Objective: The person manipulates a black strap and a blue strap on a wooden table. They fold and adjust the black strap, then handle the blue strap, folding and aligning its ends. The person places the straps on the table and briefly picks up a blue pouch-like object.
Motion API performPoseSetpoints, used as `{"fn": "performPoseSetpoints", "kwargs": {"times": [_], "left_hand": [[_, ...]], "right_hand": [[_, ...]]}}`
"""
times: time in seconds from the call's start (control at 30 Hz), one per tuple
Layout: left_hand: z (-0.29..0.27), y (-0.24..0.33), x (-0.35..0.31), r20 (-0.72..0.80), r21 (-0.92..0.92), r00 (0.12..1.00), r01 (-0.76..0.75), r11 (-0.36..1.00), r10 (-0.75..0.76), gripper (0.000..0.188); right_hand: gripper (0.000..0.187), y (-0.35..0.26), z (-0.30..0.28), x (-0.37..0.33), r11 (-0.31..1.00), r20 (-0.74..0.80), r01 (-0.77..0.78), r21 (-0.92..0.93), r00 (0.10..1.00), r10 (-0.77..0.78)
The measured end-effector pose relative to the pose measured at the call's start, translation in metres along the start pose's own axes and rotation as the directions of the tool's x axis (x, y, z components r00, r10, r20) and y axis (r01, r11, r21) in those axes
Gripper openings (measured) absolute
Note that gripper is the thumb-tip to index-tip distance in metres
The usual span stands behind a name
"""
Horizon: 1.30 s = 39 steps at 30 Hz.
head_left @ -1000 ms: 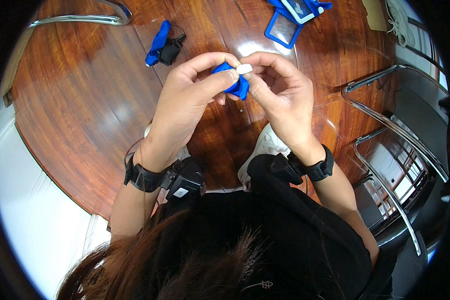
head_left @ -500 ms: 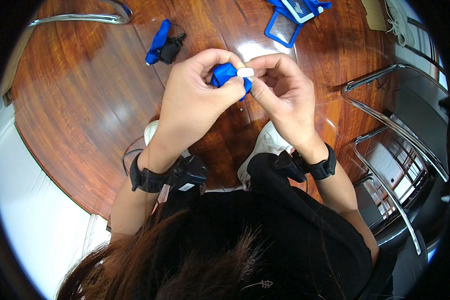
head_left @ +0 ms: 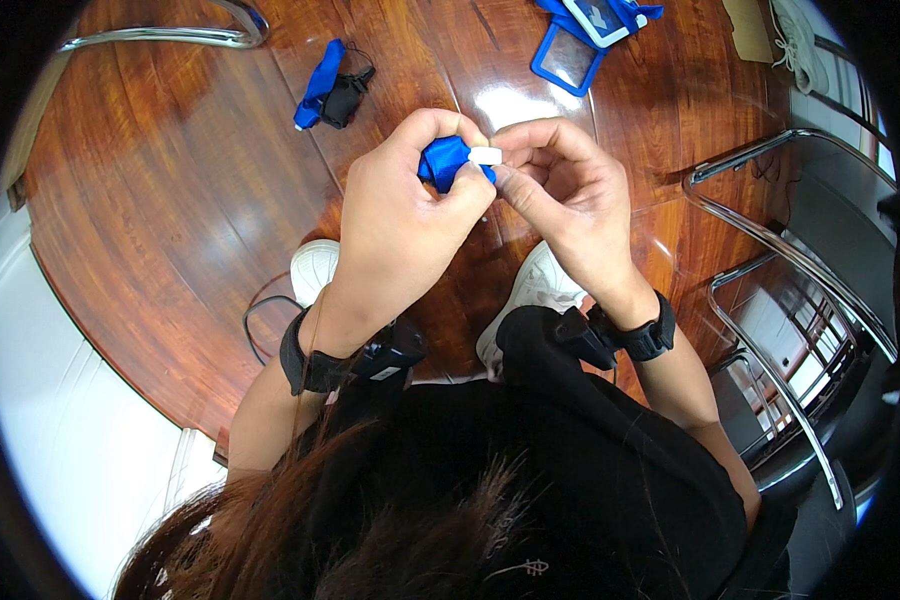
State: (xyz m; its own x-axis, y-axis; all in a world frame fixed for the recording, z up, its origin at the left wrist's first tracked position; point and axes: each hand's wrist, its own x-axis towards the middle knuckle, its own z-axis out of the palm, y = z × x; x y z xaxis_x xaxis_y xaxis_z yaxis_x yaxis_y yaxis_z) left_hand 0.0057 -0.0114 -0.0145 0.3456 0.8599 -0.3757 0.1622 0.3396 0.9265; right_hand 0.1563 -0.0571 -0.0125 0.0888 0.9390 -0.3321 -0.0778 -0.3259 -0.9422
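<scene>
A folded blue lanyard [head_left: 444, 165] is bunched in my left hand [head_left: 395, 215], whose thumb and index finger close around it. At the bundle's right end sits a small white plastic clip [head_left: 486, 156]. My right hand [head_left: 580, 205] pinches at that clip with thumb and forefinger, its other fingers curled in. The two hands' fingertips almost meet at the clip. Part of the lanyard is hidden behind my left thumb and fingers.
Beyond my hands, another blue lanyard bundle [head_left: 320, 85] lies beside a black strapped item [head_left: 343, 98]. Further right are a blue-framed badge holder [head_left: 570, 60] and a white-framed one [head_left: 602, 20]. Chrome-framed chairs [head_left: 770, 240] stand at right. My white shoes [head_left: 542, 280] are below.
My left hand has shifted slightly right and toward me with the lanyard. The white clip has moved a little down and left. Both hands keep their grip.
</scene>
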Motion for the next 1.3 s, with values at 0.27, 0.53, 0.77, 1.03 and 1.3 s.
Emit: {"fn": "performPoseSetpoints", "kwargs": {"times": [0.27,0.53,0.77,1.03,1.3], "left_hand": [[-0.014,0.003,0.003,0.183,-0.012,0.977,0.114,0.993,-0.11,0.012],[-0.012,0.0,0.005,0.16,-0.275,0.982,0.144,0.951,-0.102,0.015],[-0.005,-0.003,0.003,0.077,-0.265,0.997,0.021,0.964,0.0,0.016],[-0.004,-0.001,-0.001,0.032,-0.087,0.993,-0.11,0.99,0.113,0.019],[-0.008,-0.001,-0.001,0.021,0.046,0.982,-0.191,0.981,0.19,0.028]], "right_hand": [[0.02,0.0,0.0,-0.001,0.998,0.013,-0.048,0.049,0.999,0.048],[0.017,-0.007,0.01,-0.002,0.976,-0.054,-0.138,0.17,0.987,0.149],[0.018,-0.017,0.009,0.001,0.973,-0.088,-0.202,0.113,0.973,0.212],[0.015,-0.016,0.013,0.001,0.994,-0.173,-0.102,0.027,0.979,0.105],[0.01,-0.019,0.01,0.001,0.997,-0.173,-0.049,-0.057,0.984,0.038]]}}
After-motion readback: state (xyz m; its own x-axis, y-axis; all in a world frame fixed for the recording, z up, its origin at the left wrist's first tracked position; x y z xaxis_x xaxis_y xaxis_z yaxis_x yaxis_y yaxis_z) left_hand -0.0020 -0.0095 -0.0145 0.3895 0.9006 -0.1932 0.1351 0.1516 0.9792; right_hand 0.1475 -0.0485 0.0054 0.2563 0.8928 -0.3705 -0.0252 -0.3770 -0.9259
